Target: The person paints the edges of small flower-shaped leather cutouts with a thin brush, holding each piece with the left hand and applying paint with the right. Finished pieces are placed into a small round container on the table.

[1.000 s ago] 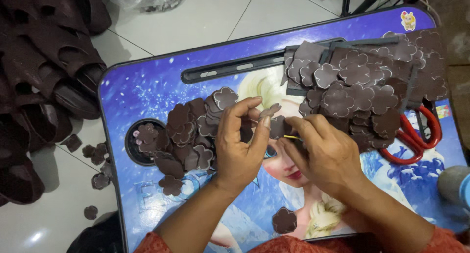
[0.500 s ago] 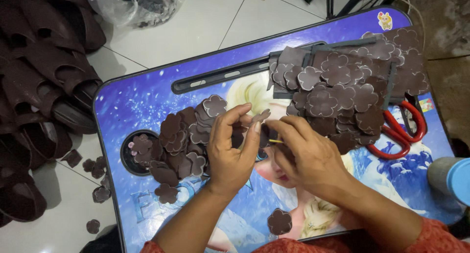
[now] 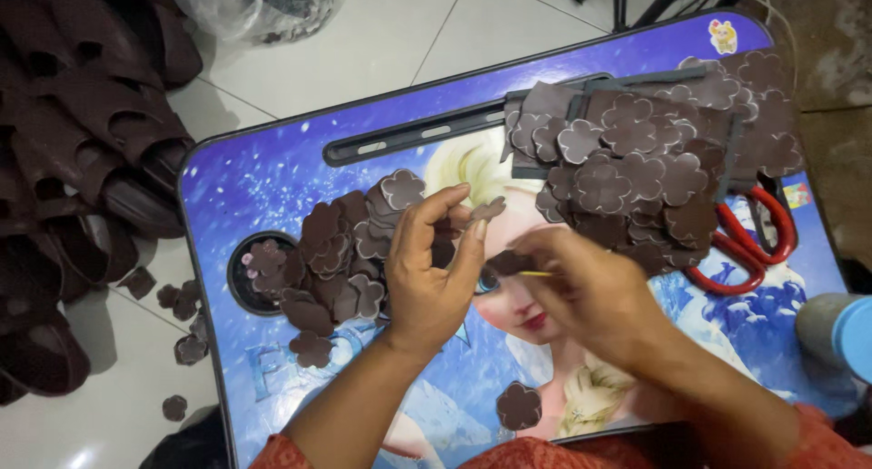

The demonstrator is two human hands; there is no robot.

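My left hand pinches a small brown flower-shaped foam piece above a blue printed lap table. My right hand is beside it, fingers closed on a thin yellowish stick and another brown piece. A pile of brown foam flowers lies left of my left hand. A bigger heap of such flowers sits at the table's upper right. One single flower lies near the front edge.
Red-handled scissors lie at the right under the heap. A round cup recess holds flowers. A stack of dark brown sandals fills the floor at left, with loose flowers beside it. A blue-capped container is far right.
My hands stay together over the table's middle, with the left fingers lifting a little around the small flower. The view shifted, so the table sits lower left.
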